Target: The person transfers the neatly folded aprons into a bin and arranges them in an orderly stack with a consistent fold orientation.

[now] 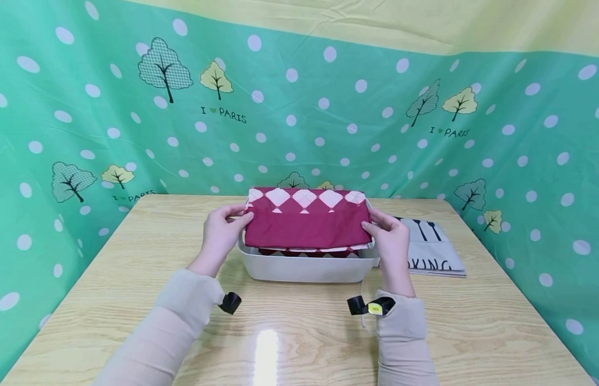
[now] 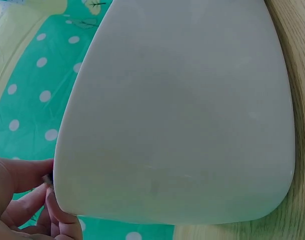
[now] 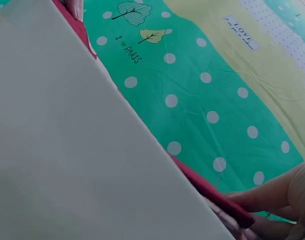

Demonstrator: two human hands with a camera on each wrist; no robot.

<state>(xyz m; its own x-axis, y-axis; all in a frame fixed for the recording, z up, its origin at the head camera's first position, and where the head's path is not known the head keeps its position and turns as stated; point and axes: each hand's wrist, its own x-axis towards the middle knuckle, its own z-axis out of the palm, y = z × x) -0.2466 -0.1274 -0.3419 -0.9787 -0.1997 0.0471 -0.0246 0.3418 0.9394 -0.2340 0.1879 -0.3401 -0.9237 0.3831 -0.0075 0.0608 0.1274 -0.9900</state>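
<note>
Both hands hold a folded maroon cloth (image 1: 306, 228) with pale diamond shapes, tilted over a white bin (image 1: 304, 268). My left hand (image 1: 222, 230) pinches its left edge, thumb in front and fingers behind. At the opposite edge my right hand (image 1: 390, 236) pinches it the same way. Below the cloth, more maroon diamond-patterned fabric (image 1: 309, 253) shows inside the bin. The left wrist view is mostly filled by the bin's outer wall (image 2: 177, 115), with the left fingers at its rim. In the right wrist view the cloth (image 3: 212, 192) shows between the right thumb and fingers.
A folded pale cloth (image 1: 436, 246) with dark cutlery prints and lettering lies right of the bin, partly behind the right hand. Everything stands on a wood-grain table (image 1: 309, 332). A green dotted curtain (image 1: 299, 107) hangs behind and along both sides.
</note>
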